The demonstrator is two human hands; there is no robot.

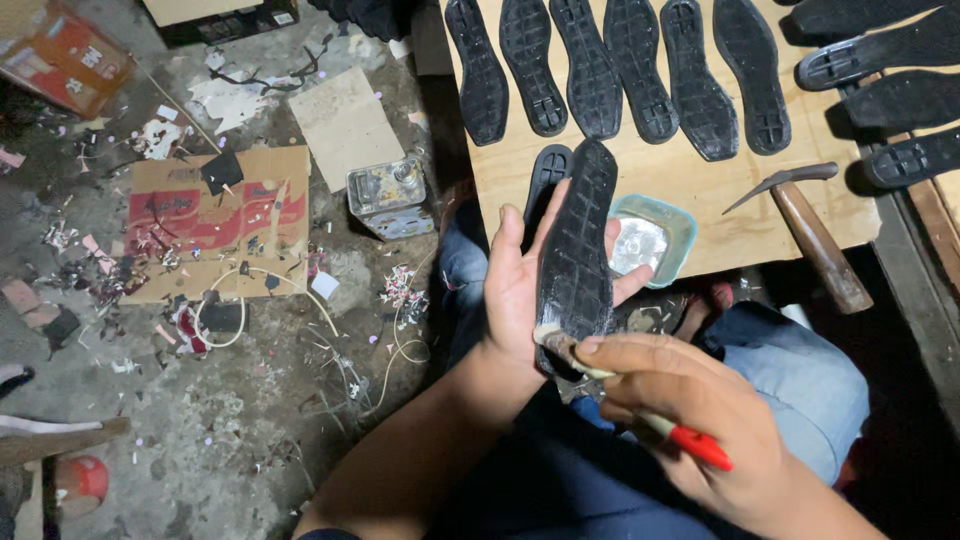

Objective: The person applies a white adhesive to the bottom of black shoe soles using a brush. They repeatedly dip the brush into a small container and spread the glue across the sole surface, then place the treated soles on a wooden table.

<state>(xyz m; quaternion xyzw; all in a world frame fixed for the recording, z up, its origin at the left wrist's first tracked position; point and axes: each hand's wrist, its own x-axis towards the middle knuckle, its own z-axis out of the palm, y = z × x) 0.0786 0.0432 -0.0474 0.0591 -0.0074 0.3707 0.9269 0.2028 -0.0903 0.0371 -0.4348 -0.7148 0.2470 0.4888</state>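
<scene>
The left hand [515, 290] cradles a black shoe sole [577, 255] while the right hand [690, 410], gripping a red-handled brush [640, 400], seems to be gluing its heel end, with strokes toward the toe likely next.

From my remote seat I see a grimy grey concrete floor [200, 440], dim and littered with paper scraps and offcuts. A flattened red-and-brown cardboard sheet [215, 215] lies on it, a dented square metal tin [390, 198] just beside. To the right a pale plywood board [690, 190] serves as worktop.
</scene>
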